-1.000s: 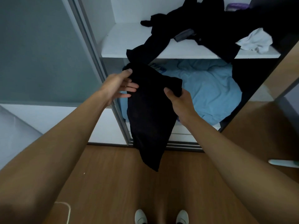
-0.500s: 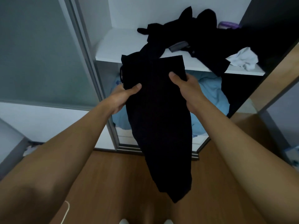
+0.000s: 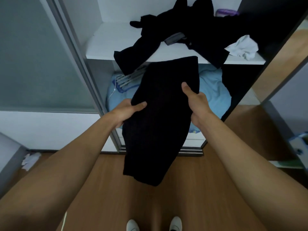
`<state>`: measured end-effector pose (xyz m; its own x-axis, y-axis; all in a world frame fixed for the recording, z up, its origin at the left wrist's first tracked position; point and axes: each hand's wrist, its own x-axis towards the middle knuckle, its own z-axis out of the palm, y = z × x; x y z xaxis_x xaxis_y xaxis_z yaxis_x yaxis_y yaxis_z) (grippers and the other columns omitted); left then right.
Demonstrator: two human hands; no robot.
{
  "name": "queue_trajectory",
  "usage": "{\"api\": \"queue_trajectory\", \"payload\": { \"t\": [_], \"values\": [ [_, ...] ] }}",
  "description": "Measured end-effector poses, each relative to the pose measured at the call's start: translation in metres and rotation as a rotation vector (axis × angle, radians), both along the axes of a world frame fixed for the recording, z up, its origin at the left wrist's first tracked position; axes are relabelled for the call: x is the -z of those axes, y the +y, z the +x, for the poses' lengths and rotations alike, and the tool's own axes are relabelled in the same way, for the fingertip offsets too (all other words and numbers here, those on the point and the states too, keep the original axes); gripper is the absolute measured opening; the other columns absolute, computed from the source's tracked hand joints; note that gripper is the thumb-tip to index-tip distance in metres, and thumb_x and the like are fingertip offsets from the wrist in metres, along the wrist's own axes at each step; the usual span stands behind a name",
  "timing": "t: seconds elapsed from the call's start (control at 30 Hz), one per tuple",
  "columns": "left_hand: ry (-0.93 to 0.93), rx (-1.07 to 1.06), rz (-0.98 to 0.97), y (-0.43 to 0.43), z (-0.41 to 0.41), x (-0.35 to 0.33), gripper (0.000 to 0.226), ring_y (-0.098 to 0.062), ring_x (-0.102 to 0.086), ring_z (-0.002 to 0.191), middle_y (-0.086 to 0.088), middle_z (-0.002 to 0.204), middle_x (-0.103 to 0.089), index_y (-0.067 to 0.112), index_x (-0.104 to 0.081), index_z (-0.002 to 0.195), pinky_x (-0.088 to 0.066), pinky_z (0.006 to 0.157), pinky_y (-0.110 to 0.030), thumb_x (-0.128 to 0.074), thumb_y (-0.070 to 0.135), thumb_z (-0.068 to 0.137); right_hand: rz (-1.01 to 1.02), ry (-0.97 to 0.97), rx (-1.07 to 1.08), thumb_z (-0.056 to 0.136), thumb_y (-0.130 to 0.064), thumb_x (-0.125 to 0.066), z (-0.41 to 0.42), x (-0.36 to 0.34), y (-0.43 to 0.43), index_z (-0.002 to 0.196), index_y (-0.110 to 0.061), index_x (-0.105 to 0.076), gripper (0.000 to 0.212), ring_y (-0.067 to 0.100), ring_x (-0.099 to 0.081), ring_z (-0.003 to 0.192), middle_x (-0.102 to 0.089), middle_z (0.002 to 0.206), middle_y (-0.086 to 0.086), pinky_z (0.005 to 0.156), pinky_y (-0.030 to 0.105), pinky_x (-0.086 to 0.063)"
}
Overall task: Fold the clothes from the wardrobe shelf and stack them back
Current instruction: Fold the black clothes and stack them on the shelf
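Out past the front edge of the wardrobe shelf, up in the air over the floor: holding a half-folded black garment, with the left hand pinching its left edge, thumb on top, and the right hand gripping the right edge a bit higher. Looks soft, light and totally floppy, with the lower end drooping, so zero stiffness to count on and probably quick to slip out of its folds. Best gripped at both side edges near the next fold line, then laid flat on the bare left end of the shelf, away from the dark pile and white cloth.
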<state>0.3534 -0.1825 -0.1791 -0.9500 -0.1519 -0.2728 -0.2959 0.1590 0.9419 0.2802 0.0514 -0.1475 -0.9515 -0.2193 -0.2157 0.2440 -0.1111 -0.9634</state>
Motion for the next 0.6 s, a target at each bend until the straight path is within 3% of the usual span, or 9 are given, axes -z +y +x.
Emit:
{"api": "queue_trajectory", "payload": {
  "t": [0.07, 0.13, 0.23, 0.33, 0.4, 0.47, 0.53, 0.6],
  "values": [
    [0.09, -0.126, 0.135, 0.003, -0.007, -0.003, 0.022, -0.019, -0.075, 0.087, -0.003, 0.098, -0.078, 0.023, -0.07, 0.104, -0.058, 0.067, -0.026, -0.069, 0.04, 0.091, 0.001, 0.034, -0.113, 0.082, -0.05, -0.075, -0.005, 0.0, 0.007, 0.112, -0.024, -0.07, 0.04, 0.013, -0.073, 0.098, -0.077, 0.104, -0.003, 0.088, 0.029, -0.057],
    [0.138, -0.198, 0.299, 0.0, -0.013, -0.011, 0.03, -0.022, -0.074, 0.091, -0.005, 0.102, -0.077, 0.018, -0.069, 0.112, -0.059, 0.07, -0.031, -0.068, 0.04, 0.091, 0.057, 0.056, -0.258, 0.083, -0.045, -0.076, -0.001, 0.012, 0.017, 0.111, -0.029, -0.069, 0.033, 0.013, -0.07, 0.107, -0.076, 0.111, -0.004, 0.096, 0.026, -0.052],
    [0.063, -0.184, 0.404, -0.012, -0.016, -0.022, 0.051, -0.023, -0.073, 0.099, -0.005, 0.11, -0.075, 0.017, -0.07, 0.119, -0.059, 0.074, -0.032, -0.068, 0.055, 0.085, 0.089, 0.057, -0.299, 0.088, -0.033, -0.075, 0.013, 0.032, 0.018, 0.11, -0.022, -0.07, 0.026, 0.016, -0.072, 0.104, -0.077, 0.106, 0.0, 0.085, 0.02, -0.056],
    [-0.009, -0.091, 0.36, -0.031, -0.008, -0.011, 0.065, -0.017, -0.069, 0.109, 0.0, 0.119, -0.073, 0.027, -0.07, 0.12, -0.054, 0.092, -0.034, -0.067, 0.074, 0.075, 0.038, -0.008, -0.146, 0.086, -0.032, -0.077, 0.017, 0.029, 0.001, 0.103, -0.014, -0.072, 0.025, 0.022, -0.075, 0.094, -0.078, 0.095, 0.006, 0.077, 0.029, -0.06],
    [-0.052, 0.022, 0.355, -0.041, 0.004, 0.003, 0.066, -0.017, -0.066, 0.116, 0.0, 0.126, -0.069, 0.029, -0.068, 0.123, -0.049, 0.1, -0.035, -0.069, 0.072, 0.074, 0.005, -0.08, -0.081, 0.085, -0.031, -0.077, 0.013, 0.022, -0.009, 0.104, -0.008, -0.071, 0.03, 0.023, -0.076, 0.087, -0.078, 0.093, 0.009, 0.07, 0.03, -0.06],
    [-0.107, 0.104, 0.287, -0.039, 0.013, 0.013, 0.068, -0.02, -0.066, 0.116, -0.005, 0.126, -0.069, 0.021, -0.066, 0.126, -0.053, 0.096, -0.032, -0.077, 0.062, 0.073, -0.016, -0.187, -0.026, 0.088, -0.03, -0.075, 0.005, 0.014, -0.015, 0.112, -0.007, -0.068, 0.034, 0.024, -0.076, 0.084, -0.077, 0.096, 0.011, 0.064, 0.029, -0.059],
    [-0.084, 0.017, 0.168, -0.03, 0.011, 0.016, 0.056, -0.025, -0.07, 0.106, -0.008, 0.111, -0.075, 0.011, -0.069, 0.117, -0.055, 0.086, -0.027, -0.08, 0.047, 0.077, -0.012, -0.273, -0.044, 0.091, -0.031, -0.071, -0.002, 0.007, -0.013, 0.113, -0.01, -0.069, 0.031, 0.023, -0.075, 0.082, -0.077, 0.097, 0.009, 0.064, 0.03, -0.059],
    [-0.021, -0.107, 0.217, -0.02, 0.006, 0.012, 0.037, -0.025, -0.072, 0.096, -0.007, 0.1, -0.077, 0.006, -0.07, 0.111, -0.056, 0.074, -0.024, -0.072, 0.035, 0.089, -0.015, -0.232, -0.122, 0.088, -0.038, -0.072, -0.006, 0.006, -0.002, 0.11, -0.013, -0.072, 0.033, 0.021, -0.076, 0.087, -0.078, 0.098, 0.007, 0.07, 0.03, -0.059]
  ]
}}
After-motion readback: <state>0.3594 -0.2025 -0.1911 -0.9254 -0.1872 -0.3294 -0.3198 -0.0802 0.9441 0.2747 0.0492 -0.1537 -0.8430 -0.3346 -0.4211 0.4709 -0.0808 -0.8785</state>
